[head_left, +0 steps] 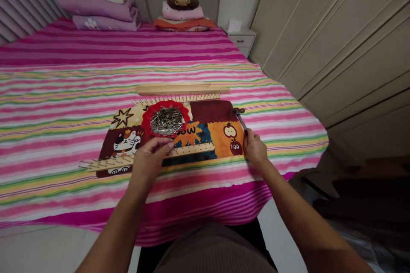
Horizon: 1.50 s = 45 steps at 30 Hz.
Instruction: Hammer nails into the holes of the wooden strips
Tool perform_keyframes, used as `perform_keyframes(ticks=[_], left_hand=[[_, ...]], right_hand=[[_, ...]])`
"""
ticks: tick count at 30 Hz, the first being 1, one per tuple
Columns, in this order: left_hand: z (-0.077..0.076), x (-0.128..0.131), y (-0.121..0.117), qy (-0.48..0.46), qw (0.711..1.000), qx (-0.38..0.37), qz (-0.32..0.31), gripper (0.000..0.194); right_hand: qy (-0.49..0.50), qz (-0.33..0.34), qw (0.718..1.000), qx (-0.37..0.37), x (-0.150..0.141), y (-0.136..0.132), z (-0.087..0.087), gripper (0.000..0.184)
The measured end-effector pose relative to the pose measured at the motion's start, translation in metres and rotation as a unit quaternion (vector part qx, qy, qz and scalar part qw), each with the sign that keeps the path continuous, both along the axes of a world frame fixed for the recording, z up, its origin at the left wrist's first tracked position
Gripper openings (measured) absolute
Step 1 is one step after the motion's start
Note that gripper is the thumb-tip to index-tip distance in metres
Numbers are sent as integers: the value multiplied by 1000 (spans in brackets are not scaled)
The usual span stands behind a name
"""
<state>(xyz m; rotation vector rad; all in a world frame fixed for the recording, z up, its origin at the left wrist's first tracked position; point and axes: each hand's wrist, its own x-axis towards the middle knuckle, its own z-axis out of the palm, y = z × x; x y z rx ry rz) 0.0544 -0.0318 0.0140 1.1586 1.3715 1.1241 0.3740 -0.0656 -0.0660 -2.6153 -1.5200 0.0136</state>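
My right hand (254, 147) is wrapped round the handle of a hammer (241, 120), whose head points away from me over the mat's right edge. My left hand (153, 151) has its thumb and fingertips pinched together; what lies between them is too small to make out. Beneath that hand runs a wooden strip (192, 149) with several nails standing in its left part and a row of dots along its right. Just beyond my left fingertips sits a red scalloped bowl (147, 123) heaped with loose nails (168, 120). A patterned mat (211, 113) lies under the bowl and strip.
Behind the bowl, a second nailed strip (205, 97) lies along the mat's far edge, with bare wooden strips (182, 89) beyond it. All rest on a bed with a striped cover (64, 111). Folded bedding (99, 10) is at the back; a wardrobe (320, 30) stands right.
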Motion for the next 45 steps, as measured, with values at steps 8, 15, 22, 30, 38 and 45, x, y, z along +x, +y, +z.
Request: perform_keyframes(ticks=[8, 15, 22, 30, 38, 45], left_hand=[[-50, 24, -32, 69, 991, 10, 112, 27], [-72, 35, -29, 146, 976, 71, 144, 25], [-68, 41, -29, 208, 962, 94, 153, 24], [-75, 43, -28, 185, 967, 76, 159, 27], [-73, 43, -31, 187, 966, 83, 156, 25], [-73, 44, -31, 175, 968, 85, 157, 24]], right_hand=[[-8, 6, 1000, -6, 1, -1, -1, 40], [-7, 8, 1000, -5, 2, -1, -3, 42], [13, 15, 1000, -2, 2, -2, 1, 44], [7, 10, 1000, -9, 3, -3, 2, 44], [5, 7, 1000, -11, 0, -4, 5, 44], [3, 12, 1000, -8, 2, -4, 2, 43]])
